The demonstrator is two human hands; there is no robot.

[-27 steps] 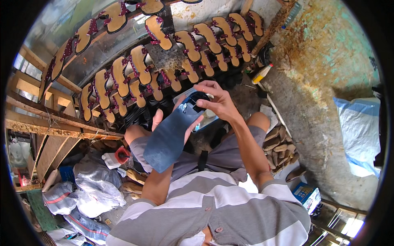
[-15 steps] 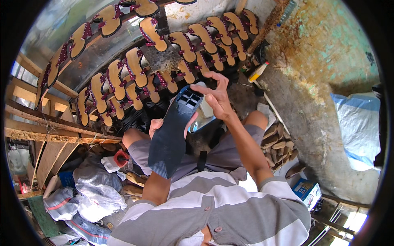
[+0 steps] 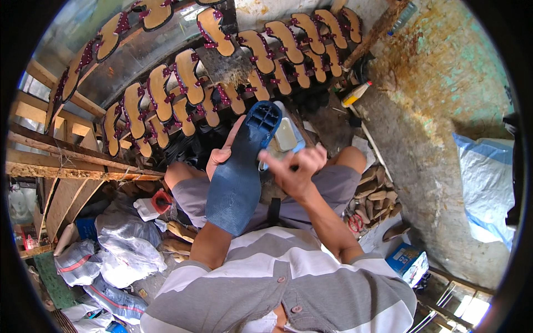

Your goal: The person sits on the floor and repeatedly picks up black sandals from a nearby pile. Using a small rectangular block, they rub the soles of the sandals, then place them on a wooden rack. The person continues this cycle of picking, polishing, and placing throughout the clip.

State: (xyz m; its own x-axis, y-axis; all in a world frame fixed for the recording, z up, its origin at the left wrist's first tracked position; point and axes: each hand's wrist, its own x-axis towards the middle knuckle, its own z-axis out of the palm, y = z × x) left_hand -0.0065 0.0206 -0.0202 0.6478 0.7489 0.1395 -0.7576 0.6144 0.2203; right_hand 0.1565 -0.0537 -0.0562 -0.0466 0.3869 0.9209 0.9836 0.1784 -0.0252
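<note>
Blue sole (image 3: 236,177) aslant, heel (image 3: 263,118) forward-right

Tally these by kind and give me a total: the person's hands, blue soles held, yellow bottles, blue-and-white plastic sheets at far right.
Hands: 2 (left hand, right hand)
Blue sole, held in the left hand: 1
Yellow bottle with a red cap: 1
Blue-and-white plastic sheet: 1
Total: 5

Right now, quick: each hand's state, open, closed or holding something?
Left hand: holding the dark blue sole.
Right hand: open, fingers partly curled, no object visible in it; whether it touches the sole cannot be told.
</note>
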